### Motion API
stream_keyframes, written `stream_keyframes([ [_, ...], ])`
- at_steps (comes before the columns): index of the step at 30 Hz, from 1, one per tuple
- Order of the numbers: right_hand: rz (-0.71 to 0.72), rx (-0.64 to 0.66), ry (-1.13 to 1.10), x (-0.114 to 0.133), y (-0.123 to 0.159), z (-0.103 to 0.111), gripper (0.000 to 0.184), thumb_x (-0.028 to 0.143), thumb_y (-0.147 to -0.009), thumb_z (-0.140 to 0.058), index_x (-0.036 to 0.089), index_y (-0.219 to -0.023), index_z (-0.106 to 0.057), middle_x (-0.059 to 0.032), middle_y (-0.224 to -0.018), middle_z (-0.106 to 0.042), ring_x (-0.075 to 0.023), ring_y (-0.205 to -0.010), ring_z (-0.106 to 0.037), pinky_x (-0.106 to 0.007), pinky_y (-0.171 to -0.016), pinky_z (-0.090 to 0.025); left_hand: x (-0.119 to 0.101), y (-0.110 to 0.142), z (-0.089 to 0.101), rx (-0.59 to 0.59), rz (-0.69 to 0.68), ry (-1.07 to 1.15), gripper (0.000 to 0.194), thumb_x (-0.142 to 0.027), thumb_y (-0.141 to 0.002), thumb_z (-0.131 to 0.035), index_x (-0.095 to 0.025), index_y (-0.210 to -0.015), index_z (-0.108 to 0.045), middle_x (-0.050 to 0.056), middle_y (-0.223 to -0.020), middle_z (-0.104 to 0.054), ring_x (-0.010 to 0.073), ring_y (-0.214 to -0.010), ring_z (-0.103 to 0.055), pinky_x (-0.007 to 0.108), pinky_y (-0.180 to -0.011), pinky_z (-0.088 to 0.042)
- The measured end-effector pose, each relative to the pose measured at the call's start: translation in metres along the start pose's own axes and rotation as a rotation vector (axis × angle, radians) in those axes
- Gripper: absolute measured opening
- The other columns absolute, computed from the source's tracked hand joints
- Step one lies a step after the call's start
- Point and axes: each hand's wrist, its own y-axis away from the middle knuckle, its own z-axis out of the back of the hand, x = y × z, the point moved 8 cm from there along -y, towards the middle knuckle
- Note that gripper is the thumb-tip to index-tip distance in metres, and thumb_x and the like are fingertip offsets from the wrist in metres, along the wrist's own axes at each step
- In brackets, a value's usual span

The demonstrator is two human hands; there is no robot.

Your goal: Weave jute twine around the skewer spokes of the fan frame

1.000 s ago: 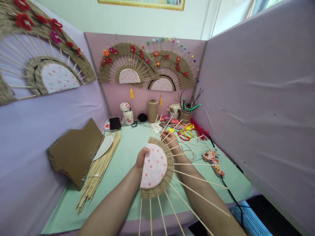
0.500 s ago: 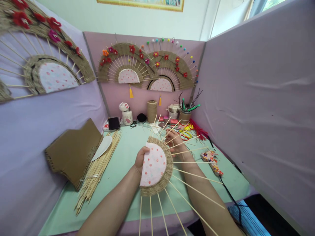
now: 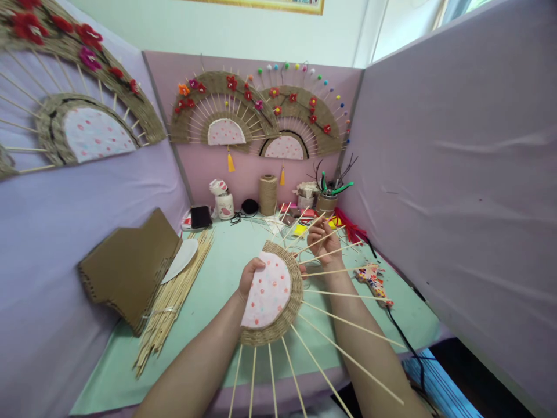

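Note:
A half-round fan (image 3: 267, 290) has a white fabric centre with pink dots, a woven twine border (image 3: 296, 290) and thin bamboo sticks (image 3: 324, 319) radiating from it. My left hand (image 3: 250, 276) grips its straight edge, thumb on the fabric and fingers behind. Beyond the border, among the upper sticks, my right hand (image 3: 324, 241) has its fingers curled in a pinch. A thin strand of twine (image 3: 306, 251) loops beside that hand; its end at the fingertips is too fine to see clearly.
On the left lie bundled bamboo sticks (image 3: 167, 310), a white half-round piece (image 3: 180, 261) and cardboard (image 3: 130, 267). A twine spool (image 3: 268, 196), a jar (image 3: 224, 206) and a tool pot (image 3: 326, 203) stand behind. A patterned glue gun (image 3: 374, 281) with a cord lies right. Finished fans (image 3: 221, 81) hang on the partitions.
My right hand has moved up and to the right, away from the woven border. The fan has shifted slightly left and turned a little, still held in my left hand.

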Motion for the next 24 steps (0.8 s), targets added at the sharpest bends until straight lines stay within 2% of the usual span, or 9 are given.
stream_keyframes([
  [6,0.152,0.022,0.020,0.017,0.003,-0.008,0.013,0.010,-0.081,-0.057,0.021,-0.089,-0.060,0.0047,-0.082,-0.068,-0.0015,-0.046,-0.046,-0.013,-0.046,-0.045,0.009,-0.001,-0.004,0.010,0.054,-0.051,0.064,-0.029,-0.064,-0.048,0.000,-0.121,-0.056,0.024,-0.109,-0.066,0.0401,-0.105,-0.059,0.051,-0.084,-0.045],
  [12,0.274,0.108,0.033,0.035,0.007,-0.016,0.013,0.012,-0.079,-0.059,0.020,-0.088,-0.062,0.0052,-0.076,-0.066,-0.0018,-0.044,-0.044,-0.014,-0.045,-0.043,0.013,-0.004,-0.003,0.013,0.072,-0.052,0.063,-0.029,-0.064,-0.047,-0.002,-0.120,-0.057,0.023,-0.107,-0.067,0.0389,-0.103,-0.061,0.050,-0.084,-0.045],
  [18,0.287,0.117,0.045,0.039,0.008,-0.016,0.009,0.016,-0.081,-0.057,0.021,-0.085,-0.063,0.0060,-0.076,-0.067,-0.0020,-0.042,-0.044,-0.015,-0.046,-0.045,0.015,-0.005,0.001,0.013,0.092,-0.033,0.061,-0.028,-0.065,-0.047,-0.003,-0.119,-0.058,0.022,-0.106,-0.067,0.0386,-0.102,-0.061,0.051,-0.084,-0.045],
  [24,0.220,0.014,0.109,0.036,0.004,-0.006,0.013,0.019,-0.085,-0.053,0.021,-0.091,-0.065,0.0026,-0.084,-0.071,-0.0023,-0.048,-0.053,-0.014,-0.052,-0.049,0.014,-0.005,0.004,0.021,0.079,0.009,0.060,-0.027,-0.064,-0.046,-0.003,-0.118,-0.059,0.021,-0.100,-0.070,0.0360,-0.096,-0.064,0.047,-0.083,-0.046],
])
